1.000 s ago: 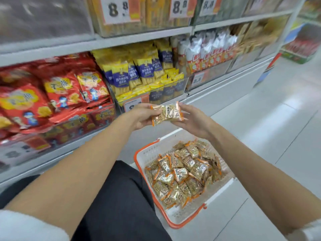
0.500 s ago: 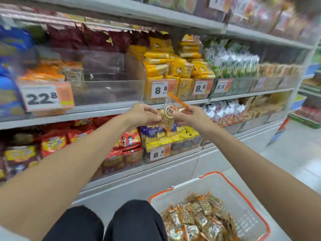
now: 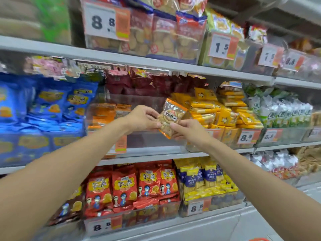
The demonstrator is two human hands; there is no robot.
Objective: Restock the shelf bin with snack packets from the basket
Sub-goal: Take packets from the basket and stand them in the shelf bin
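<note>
A small clear snack packet (image 3: pixel 171 117) with orange ends and a round label is held upright in front of the middle shelf. My left hand (image 3: pixel 141 119) pinches its left edge and my right hand (image 3: pixel 188 130) pinches its lower right corner. Right behind it stands a clear plastic shelf bin (image 3: pixel 147 140), mostly bare, with a few orange packets (image 3: pixel 106 113) stacked at its left end. Only a sliver of the orange basket rim (image 3: pixel 259 239) shows at the bottom edge.
Yellow packets (image 3: pixel 224 112) fill the bin to the right, blue bags (image 3: pixel 43 108) the left. Red bags (image 3: pixel 132 186) and yellow-blue packs (image 3: pixel 205 178) sit on the shelf below. Biscuit packs (image 3: pixel 165 35) and price tags line the shelf above.
Both hands have lifted the packet from above the basket up to the middle shelf bin. My view has tilted upward, so the basket has dropped almost out of sight.
</note>
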